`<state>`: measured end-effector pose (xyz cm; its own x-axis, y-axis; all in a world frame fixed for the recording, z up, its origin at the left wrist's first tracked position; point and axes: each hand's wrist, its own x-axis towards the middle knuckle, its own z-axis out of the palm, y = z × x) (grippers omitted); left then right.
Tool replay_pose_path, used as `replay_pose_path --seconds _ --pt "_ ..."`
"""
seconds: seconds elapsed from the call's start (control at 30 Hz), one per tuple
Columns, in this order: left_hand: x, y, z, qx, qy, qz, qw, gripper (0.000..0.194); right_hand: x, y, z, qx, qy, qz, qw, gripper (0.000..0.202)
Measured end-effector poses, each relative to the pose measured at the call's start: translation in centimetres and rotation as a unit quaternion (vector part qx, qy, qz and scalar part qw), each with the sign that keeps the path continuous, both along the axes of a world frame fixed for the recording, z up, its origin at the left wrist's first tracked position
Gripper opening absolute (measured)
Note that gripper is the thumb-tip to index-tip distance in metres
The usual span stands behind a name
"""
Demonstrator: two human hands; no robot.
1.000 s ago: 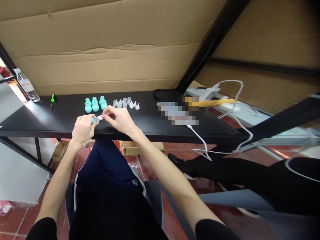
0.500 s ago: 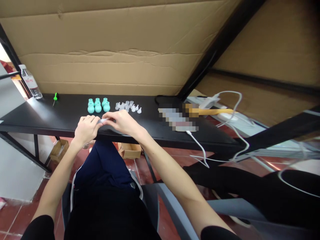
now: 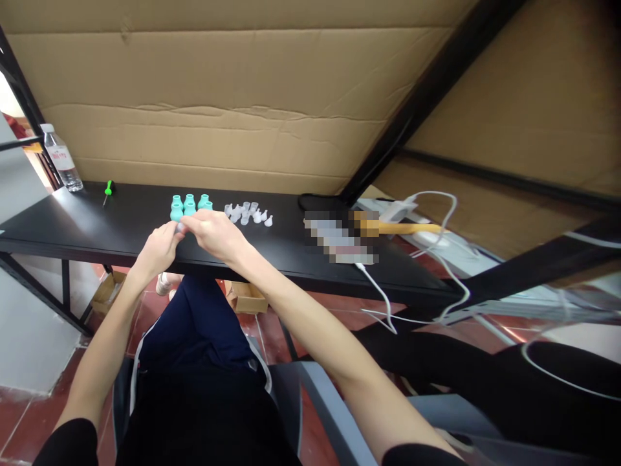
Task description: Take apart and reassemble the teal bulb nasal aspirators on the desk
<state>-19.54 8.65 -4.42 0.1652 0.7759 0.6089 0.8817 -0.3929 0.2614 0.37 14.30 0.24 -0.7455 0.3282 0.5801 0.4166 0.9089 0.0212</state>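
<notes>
My left hand [image 3: 159, 248] and my right hand [image 3: 213, 234] meet above the front edge of the black table [image 3: 121, 223]. Their fingers are closed around a small whitish piece [image 3: 180, 227], mostly hidden between the fingertips. Just behind them stand several turquoise round-bodied pieces [image 3: 176, 211] in two rows, some partly covered by my right hand. To their right lies a loose group of small translucent cups and funnel-shaped pieces [image 3: 246, 211].
At the table's left end stand a water bottle [image 3: 63, 160] and a green-handled screwdriver [image 3: 108, 189]. A blurred-out device [image 3: 339, 239] with a white cable [image 3: 381, 294] lies to the right. Cardboard [image 3: 218, 97] rises behind.
Both hands have moved slightly left and closer together. My right hand now covers part of the turquoise pieces, and the whitish piece shows less. The view has shifted a little.
</notes>
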Motion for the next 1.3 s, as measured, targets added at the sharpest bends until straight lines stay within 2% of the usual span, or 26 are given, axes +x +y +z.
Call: replay_pose_path --seconds 0.1,0.33,0.5,0.63,0.73,0.8,0.9,0.97,1.1,1.2,1.3 --pt "-0.2 -0.1 0.4 -0.004 -0.042 -0.028 0.999 0.018 -0.7 -0.2 0.9 -0.014 -0.025 -0.021 0.999 0.031" --pt "-0.4 -0.4 0.7 -0.007 -0.067 -0.037 0.997 0.018 -1.3 0.3 2.9 -0.069 -0.031 0.009 0.997 0.029" --pt "-0.3 -0.3 0.6 0.004 -0.078 -0.034 0.996 0.016 -1.9 -1.1 4.2 -0.053 -0.081 -0.058 0.994 0.022" --pt "-0.5 -0.2 0.5 0.005 -0.084 -0.024 0.996 0.017 -2.9 -2.7 4.3 -0.047 -0.099 -0.1 0.989 0.021" --pt "-0.6 -0.3 0.6 0.013 -0.088 -0.023 0.996 0.017 -3.2 -2.7 4.0 -0.03 -0.091 -0.097 0.991 0.018" --pt "-0.6 -0.4 0.6 0.021 -0.091 -0.024 0.995 0.018 -3.0 -1.6 3.9 -0.051 -0.062 -0.056 0.995 0.015" --pt "-0.8 -0.3 0.7 0.04 -0.1 -0.016 0.994 0.017 -1.5 1.4 4.0 -0.147 -0.007 0.062 0.987 0.018" --pt "-1.0 -0.2 0.6 0.061 -0.126 0.011 0.99 0.014 -0.1 3.9 4.0 -0.184 0.069 0.087 0.977 0.018" --pt "-1.3 0.4 0.0 0.095 -0.239 0.057 0.965 0.013 2.4 8.3 3.3 -0.17 0.192 0.009 0.966 0.021" --pt "-1.4 0.5 -0.3 0.097 -0.315 0.067 0.942 0.017 2.8 10.1 1.6 -0.136 0.201 -0.049 0.969 0.02" --pt "-1.9 0.6 -0.4 0.096 -0.355 0.067 0.928 0.021 2.2 10.9 -0.1 -0.115 0.179 -0.067 0.975 0.019"
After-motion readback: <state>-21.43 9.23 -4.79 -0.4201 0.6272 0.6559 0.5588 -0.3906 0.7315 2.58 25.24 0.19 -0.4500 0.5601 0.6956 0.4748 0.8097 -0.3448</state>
